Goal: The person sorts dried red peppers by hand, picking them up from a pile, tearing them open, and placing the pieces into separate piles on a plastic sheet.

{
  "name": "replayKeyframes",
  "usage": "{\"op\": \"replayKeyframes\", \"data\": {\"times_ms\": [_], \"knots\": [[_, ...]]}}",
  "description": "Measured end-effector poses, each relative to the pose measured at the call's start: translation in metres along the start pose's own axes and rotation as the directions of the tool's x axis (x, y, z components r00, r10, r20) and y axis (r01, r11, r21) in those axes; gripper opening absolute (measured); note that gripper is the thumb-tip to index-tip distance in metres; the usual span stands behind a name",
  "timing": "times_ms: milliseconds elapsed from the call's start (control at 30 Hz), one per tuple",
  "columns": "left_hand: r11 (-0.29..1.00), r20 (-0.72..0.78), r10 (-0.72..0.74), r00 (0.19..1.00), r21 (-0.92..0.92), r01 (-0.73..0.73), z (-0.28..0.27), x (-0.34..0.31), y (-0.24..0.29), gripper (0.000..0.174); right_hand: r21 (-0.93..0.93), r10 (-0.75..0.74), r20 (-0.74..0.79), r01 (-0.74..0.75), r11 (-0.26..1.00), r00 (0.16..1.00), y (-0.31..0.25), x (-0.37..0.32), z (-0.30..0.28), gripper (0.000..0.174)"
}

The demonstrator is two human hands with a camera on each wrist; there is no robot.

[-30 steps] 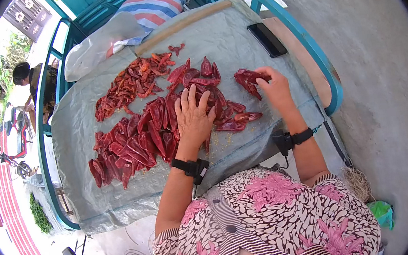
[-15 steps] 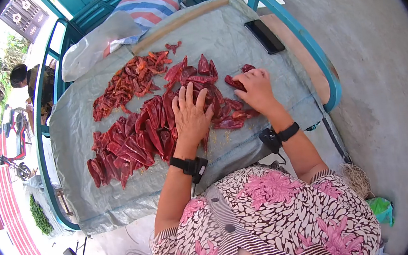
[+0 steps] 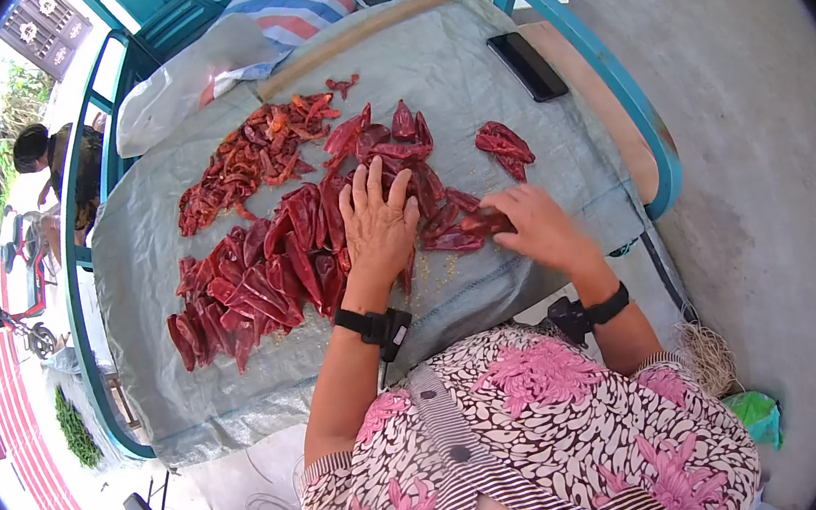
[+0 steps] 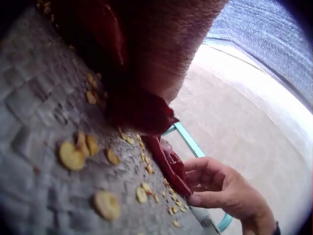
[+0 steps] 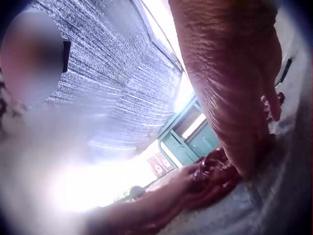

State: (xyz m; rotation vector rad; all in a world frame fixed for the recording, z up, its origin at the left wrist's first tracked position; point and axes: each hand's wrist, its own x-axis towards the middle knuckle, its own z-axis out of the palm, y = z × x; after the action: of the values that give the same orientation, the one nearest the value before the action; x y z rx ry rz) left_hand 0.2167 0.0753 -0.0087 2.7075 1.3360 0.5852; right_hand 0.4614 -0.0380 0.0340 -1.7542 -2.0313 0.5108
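In the head view a long heap of large dark red dried peppers [image 3: 302,229] lies on a grey woven sheet. My left hand [image 3: 379,223] rests on the heap, palm down with its fingers spread. At the heap's right end my right hand [image 3: 543,231] pinches the end of a red pepper [image 3: 483,224]; the left wrist view shows that hand [image 4: 234,193] with thumb and fingers on either side of a pepper [image 4: 171,171]. Farther back, a small separate clump of peppers [image 3: 505,148] lies untouched by either hand.
Smaller, brighter pepper pieces [image 3: 256,156] lie behind the heap. A black phone [image 3: 527,66] is at the back right. Teal rails [image 3: 607,61] flank the grey sheet [image 3: 194,410], and a striped sack [image 3: 299,5] lies at the back. Pale seeds [image 4: 72,155] dot the sheet.
My right hand has let go of the separate clump and moved toward my body, onto a pepper at the heap's right end. My left hand has stayed on the heap.
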Motion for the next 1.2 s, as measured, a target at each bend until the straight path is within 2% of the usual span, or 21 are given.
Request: {"op": "replayKeyframes", "data": {"times_ms": [67,167,267,367,467,567,667,767,800,900,1000,1100,1200], "knots": [[0.999,-0.008,-0.008,1.0,-0.043,0.008,0.001,0.001,0.001,0.046,0.043,-0.005,-0.034,0.007,0.999,0.999,0.002,-0.002,0.01,0.04],[0.999,-0.012,-0.005,1.0,-0.053,0.004,0.001,-0.001,-0.001,0.047,0.208,0.116,0.04,-0.121,0.971,0.993,0.002,0.0,-0.011,0.043],[0.998,0.003,-0.01,1.0,-0.065,0.01,-0.003,0.0,0.002,0.053,0.194,0.276,-0.087,-0.256,0.947,0.957,0.004,0.005,-0.022,0.038],[0.997,0.01,-0.019,1.0,-0.078,0.02,-0.005,0.001,0.003,0.058,0.033,0.068,-0.275,-0.061,0.998,0.959,-0.004,0.011,-0.016,0.041],[0.997,-0.003,-0.018,1.0,-0.078,0.018,-0.003,0.001,0.003,0.06,-0.058,-0.056,-0.268,0.042,0.997,0.962,-0.004,0.019,0.025,0.044],[0.997,-0.033,-0.009,0.999,-0.073,0.006,-0.004,0.001,0.004,0.059,-0.04,0.005,-0.202,-0.014,0.999,0.979,-0.005,0.028,0.038,0.046],[0.997,-0.054,-0.006,0.999,-0.081,0.002,-0.004,0.001,0.004,0.06,-0.022,0.002,-0.174,-0.006,1.0,0.985,0.002,0.032,0.03,0.049],[0.996,-0.059,-0.005,0.998,-0.087,0.0,-0.004,0.0,0.003,0.061,-0.05,0.136,-0.196,-0.149,0.988,0.971,-0.006,0.038,0.0,0.051],[0.995,-0.058,-0.012,0.998,-0.095,0.007,-0.004,0.0,0.004,0.061,-0.118,0.146,-0.223,-0.175,0.977,0.964,-0.003,0.043,-0.005,0.05],[0.994,-0.063,-0.016,0.998,-0.108,0.009,-0.004,0.0,0.004,0.061,-0.096,0.114,-0.299,-0.149,0.984,0.947,-0.003,0.07,-0.016,0.049],[0.994,-0.041,-0.025,0.999,-0.104,0.021,-0.005,-0.001,0.005,0.062,-0.056,-0.123,-0.281,0.112,0.992,0.952,-0.018,0.112,-0.007,0.049],[0.994,-0.029,-0.028,0.999,-0.103,0.025,-0.008,0.0,0.006,0.061,0.012,-0.211,-0.273,0.222,0.975,0.939,-0.033,0.164,0.02,0.052],[0.994,-0.017,-0.039,0.999,-0.105,0.037,-0.011,0.0,0.01,0.064,-0.108,-0.29,-0.296,0.27,0.957,0.91,-0.049,0.201,0.041,0.056]]}}
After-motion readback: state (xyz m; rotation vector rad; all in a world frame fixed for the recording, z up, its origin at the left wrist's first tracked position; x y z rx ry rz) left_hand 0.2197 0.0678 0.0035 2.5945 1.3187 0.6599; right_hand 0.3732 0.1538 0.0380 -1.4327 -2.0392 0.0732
